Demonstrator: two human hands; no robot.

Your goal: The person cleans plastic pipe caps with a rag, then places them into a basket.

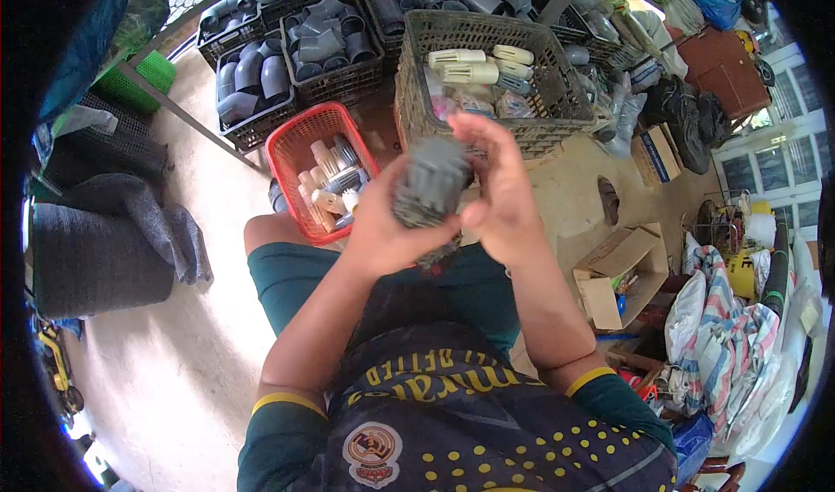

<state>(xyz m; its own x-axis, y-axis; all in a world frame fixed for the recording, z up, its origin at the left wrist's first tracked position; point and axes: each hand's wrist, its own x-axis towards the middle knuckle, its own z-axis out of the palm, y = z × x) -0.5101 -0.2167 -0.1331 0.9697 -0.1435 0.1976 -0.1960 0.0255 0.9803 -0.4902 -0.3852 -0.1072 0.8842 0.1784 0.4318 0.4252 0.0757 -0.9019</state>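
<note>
A dark grey ribbed object (432,179), blurred by motion, is held up in front of my body. My left hand (387,222) wraps round its left side and underside. On its right side is my right hand (500,183), with fingers curved toward the top and the thumb near the lower edge; whether it touches the object is hard to tell. Just left of my hands, a red basket (280,157) holds cream and grey ribbed plastic pieces (329,179). Beyond them stands a larger dark crate (557,131) with cream cylindrical pieces (470,73) and plastic bags.
Black crates (335,83) of grey pipe fittings line the back. A dark mesh roll (104,261) lies at the left. On the right are an open cardboard box (622,270), a sandal (609,200) and striped sacks (726,327). A metal bar (187,118) crosses the upper left.
</note>
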